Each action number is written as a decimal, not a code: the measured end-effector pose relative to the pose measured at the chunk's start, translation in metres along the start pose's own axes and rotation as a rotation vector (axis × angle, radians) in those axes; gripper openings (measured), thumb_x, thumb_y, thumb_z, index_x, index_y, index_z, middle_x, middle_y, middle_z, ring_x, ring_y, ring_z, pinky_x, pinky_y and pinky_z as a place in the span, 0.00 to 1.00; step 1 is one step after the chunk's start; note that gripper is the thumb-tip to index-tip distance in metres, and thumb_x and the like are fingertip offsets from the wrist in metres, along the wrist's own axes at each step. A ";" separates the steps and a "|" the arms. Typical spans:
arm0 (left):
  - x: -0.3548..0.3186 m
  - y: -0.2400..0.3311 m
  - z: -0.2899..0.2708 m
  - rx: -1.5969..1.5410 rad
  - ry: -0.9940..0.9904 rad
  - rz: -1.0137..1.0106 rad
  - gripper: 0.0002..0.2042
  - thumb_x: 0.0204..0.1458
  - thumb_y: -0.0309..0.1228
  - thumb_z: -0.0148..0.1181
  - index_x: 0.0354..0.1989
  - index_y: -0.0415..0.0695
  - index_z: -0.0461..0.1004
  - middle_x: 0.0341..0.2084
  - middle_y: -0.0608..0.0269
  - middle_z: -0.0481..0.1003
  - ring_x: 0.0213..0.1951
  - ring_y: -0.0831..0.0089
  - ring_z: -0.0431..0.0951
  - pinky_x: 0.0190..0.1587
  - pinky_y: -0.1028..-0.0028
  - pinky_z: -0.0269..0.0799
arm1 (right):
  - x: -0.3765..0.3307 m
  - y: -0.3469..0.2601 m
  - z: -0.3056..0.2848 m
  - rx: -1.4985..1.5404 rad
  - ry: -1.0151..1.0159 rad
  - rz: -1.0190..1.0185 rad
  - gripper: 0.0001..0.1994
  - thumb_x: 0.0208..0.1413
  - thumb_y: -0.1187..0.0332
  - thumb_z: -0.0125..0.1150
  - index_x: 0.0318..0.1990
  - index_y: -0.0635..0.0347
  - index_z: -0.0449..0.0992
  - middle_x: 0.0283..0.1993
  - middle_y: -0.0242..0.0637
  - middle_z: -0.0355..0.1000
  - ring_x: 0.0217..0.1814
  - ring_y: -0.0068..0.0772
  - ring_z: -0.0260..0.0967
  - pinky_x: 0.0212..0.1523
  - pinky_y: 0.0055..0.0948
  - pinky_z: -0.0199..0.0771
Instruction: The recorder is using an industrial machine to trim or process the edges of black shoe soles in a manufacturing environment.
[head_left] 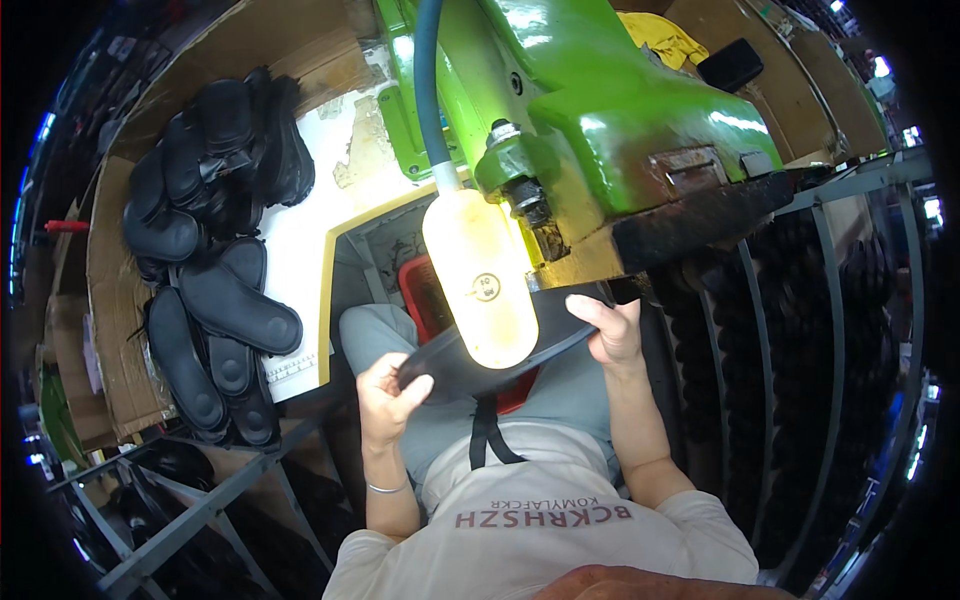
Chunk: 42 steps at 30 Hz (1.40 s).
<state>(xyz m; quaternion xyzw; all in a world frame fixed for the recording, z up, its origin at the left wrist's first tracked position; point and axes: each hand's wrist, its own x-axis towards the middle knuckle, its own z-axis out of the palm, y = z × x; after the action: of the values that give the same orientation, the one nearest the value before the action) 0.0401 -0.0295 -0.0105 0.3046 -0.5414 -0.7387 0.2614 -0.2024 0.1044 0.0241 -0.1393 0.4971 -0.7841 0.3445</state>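
Note:
Between my two hands a long, curved black padded piece [452, 366] is stretched over my lap, below the green machine's head. My left hand [388, 398] pinches its left end, thumb on top and fingers beneath. The other end is gripped by my right hand [612, 328], its thumb lying along the upper face, close under the machine. A bright oval work lamp [484, 280] hangs in front and hides the piece's middle. The green machine [590, 120], with a dark metal part at its working end, reaches in from the upper right.
Black padded pieces with rounded ends [240, 295] are heaped on the white worktable [345, 150] at left, inside cardboard walls [115, 300]. Under the table shows a red container [418, 290]. Metal racks [835, 330] with dark goods flank me. A yellow cloth [665, 40] lies at the upper right.

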 end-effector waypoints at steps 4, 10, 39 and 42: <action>-0.004 -0.001 0.015 0.051 -0.200 -0.120 0.11 0.44 0.17 0.63 0.38 0.31 0.74 0.31 0.62 0.76 0.31 0.80 0.74 0.36 0.81 0.71 | 0.008 0.005 0.008 -0.073 -0.076 -0.105 0.17 0.40 0.81 0.62 0.42 0.67 0.71 0.37 0.32 0.73 0.37 0.20 0.69 0.42 0.20 0.68; 0.067 0.002 0.078 0.346 -0.260 0.290 0.07 0.46 0.20 0.60 0.35 0.34 0.75 0.26 0.59 0.77 0.27 0.77 0.75 0.31 0.76 0.71 | 0.003 0.017 0.006 -0.179 -0.039 -0.120 0.14 0.45 0.78 0.64 0.42 0.66 0.70 0.38 0.32 0.72 0.37 0.20 0.69 0.40 0.20 0.70; 0.056 0.014 0.096 0.138 -0.095 0.279 0.13 0.44 0.19 0.64 0.39 0.36 0.72 0.32 0.62 0.75 0.35 0.76 0.75 0.40 0.77 0.71 | 0.014 -0.042 -0.081 -0.183 0.106 -0.182 0.09 0.55 0.73 0.56 0.42 0.66 0.69 0.36 0.34 0.71 0.36 0.20 0.68 0.40 0.18 0.68; 0.056 0.000 0.094 0.170 -0.090 0.409 0.14 0.43 0.18 0.65 0.41 0.35 0.72 0.33 0.61 0.76 0.34 0.76 0.75 0.40 0.78 0.72 | 0.009 -0.029 -0.105 -0.291 0.147 -0.312 0.08 0.56 0.74 0.55 0.42 0.67 0.69 0.36 0.33 0.71 0.37 0.19 0.68 0.41 0.17 0.67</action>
<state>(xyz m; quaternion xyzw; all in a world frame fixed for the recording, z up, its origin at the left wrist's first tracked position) -0.0664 -0.0095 0.0016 0.1763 -0.6634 -0.6349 0.3547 -0.2791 0.1774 -0.0007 -0.2052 0.6011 -0.7560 0.1584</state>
